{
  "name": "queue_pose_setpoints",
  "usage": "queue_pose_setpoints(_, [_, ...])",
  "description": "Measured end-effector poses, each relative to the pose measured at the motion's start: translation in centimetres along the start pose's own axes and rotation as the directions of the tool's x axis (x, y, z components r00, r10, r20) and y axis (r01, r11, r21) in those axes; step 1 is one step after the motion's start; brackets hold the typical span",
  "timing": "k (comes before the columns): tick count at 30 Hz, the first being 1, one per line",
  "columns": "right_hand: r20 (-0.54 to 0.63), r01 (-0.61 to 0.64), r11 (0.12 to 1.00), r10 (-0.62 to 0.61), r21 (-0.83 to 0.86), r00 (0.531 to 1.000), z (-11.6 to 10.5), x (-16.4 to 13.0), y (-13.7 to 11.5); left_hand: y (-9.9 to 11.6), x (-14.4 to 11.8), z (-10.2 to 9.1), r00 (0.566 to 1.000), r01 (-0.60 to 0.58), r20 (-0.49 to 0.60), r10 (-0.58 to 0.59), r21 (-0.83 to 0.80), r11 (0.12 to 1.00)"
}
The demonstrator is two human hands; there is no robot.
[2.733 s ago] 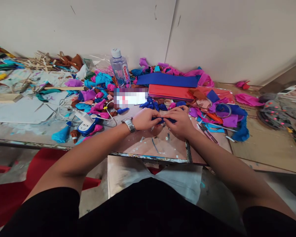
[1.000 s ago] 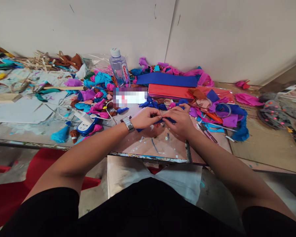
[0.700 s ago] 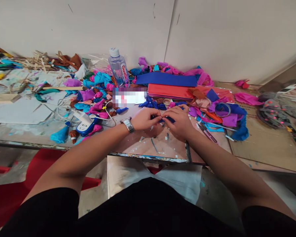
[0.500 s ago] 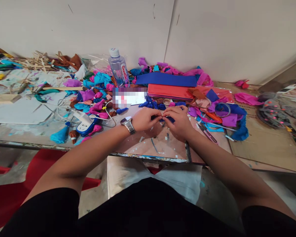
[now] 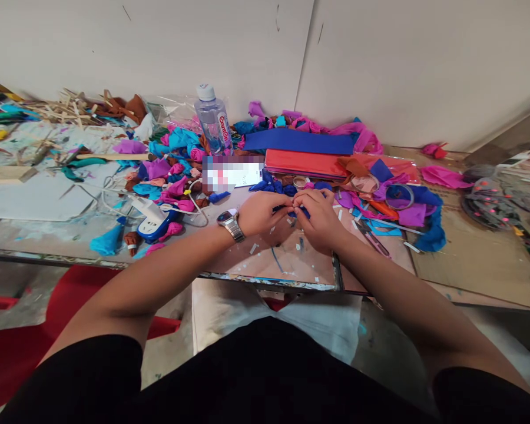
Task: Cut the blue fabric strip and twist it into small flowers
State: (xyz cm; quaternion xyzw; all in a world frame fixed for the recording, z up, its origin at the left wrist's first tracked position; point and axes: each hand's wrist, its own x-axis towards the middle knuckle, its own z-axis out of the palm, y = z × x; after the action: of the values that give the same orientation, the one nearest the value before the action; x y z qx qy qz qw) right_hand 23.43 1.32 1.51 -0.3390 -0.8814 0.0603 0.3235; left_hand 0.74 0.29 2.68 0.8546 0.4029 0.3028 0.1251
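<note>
The left hand [image 5: 265, 212] and right hand [image 5: 318, 218] meet fingertip to fingertip above the near edge of the table [image 5: 265, 262], both closed in a pinch on a small piece of blue paper [image 5: 306, 212]. It sits between the two grips, its right part tucked under the right fingers and mostly hidden, with blue paper bundles [image 5: 274, 185] just beyond on the far side.

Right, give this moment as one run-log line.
left hand: holding blue crepe paper; right hand: holding same piece; beyond: water bottle, smartphone
</note>
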Motion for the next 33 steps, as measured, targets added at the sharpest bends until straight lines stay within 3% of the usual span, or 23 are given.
queue_pose_setpoints(6, [0.007,-0.041,0.999,0.041,0.009,0.999,0.15,-0.05,0.28,0.09,-0.03,-0.20,0.999,0.042,0.027,-0.041,-0.019,0.999])
queue_pose_setpoints(12, [-0.032,0.017,1.000,-0.016,0.015,0.999,-0.24,-0.11,0.38,-0.22,-0.13,-0.06,0.996,0.059,0.066,-0.059,-0.008,0.998])
queue_pose_setpoints(33, [-0.032,-0.022,1.000,0.022,-0.008,0.999,-0.04,-0.03,0.36,0.38,-0.15,-0.47,0.987,0.110,0.125,-0.103,-0.052,0.993])
